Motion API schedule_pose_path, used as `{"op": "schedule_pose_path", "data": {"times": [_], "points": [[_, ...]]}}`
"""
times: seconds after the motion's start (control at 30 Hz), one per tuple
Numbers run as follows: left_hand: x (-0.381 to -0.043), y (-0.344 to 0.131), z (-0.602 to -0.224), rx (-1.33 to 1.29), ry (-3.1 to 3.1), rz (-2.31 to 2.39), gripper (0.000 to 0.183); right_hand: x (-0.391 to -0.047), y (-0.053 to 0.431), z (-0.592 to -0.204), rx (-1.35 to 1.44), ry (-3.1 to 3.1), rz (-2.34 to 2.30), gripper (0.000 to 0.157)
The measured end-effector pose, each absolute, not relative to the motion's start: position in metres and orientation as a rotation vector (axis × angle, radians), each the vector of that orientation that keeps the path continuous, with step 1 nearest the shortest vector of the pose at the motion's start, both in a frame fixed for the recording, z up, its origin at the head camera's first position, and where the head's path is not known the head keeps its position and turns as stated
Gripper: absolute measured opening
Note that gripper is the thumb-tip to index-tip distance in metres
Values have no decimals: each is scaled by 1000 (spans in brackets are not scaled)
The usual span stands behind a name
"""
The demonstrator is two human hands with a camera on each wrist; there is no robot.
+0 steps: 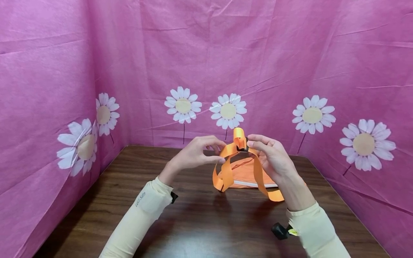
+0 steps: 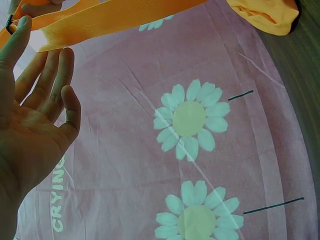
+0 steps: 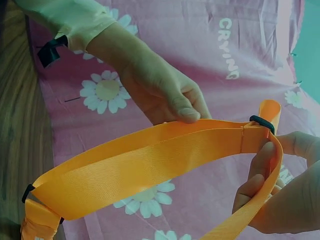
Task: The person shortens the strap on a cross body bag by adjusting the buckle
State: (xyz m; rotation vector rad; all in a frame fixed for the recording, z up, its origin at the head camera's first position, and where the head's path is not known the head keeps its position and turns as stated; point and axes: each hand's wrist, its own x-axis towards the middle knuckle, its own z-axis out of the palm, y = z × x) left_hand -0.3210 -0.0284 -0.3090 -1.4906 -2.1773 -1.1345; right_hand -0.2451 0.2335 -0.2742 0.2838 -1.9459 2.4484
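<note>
Head view: nearest, two pale sleeves (image 1: 317, 229) reach in from the left and right over the brown tabletop (image 1: 206, 233), with a small black object (image 1: 279, 231) by the right cuff. Farther in, an orange strap (image 3: 115, 180) rises in loops above the tabletop, one bend hanging low toward the near side on the right. At its left side the left hand (image 1: 200, 152) pinches the webbing lightly between thumb and fingers. On the right, the right hand (image 1: 274, 157) grasps the edge of a black buckle (image 1: 242, 145) with thumb and index finger; a short loop of strap stands up out of the buckle. Just beyond the hanging webbing, an orange bag (image 1: 243, 173) with a white zip (image 1: 248, 184) lies on the tabletop. From the right wrist, a black slider (image 3: 27, 193) shows at the far end of the strap from the buckle. Farthest off hangs a pink drape (image 1: 206, 53) printed with white daisies (image 1: 228, 111); the wrist views show the lettering "CRYING" (image 3: 228, 49) on it.
</note>
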Motion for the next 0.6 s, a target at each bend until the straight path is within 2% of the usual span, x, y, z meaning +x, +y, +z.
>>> {"op": "schedule_pose_path", "data": {"times": [0.6], "points": [[-330, -33, -313, -1485, -2196, -1142, 39, -243, 247, -267, 248, -1819, 2534, 10]]}}
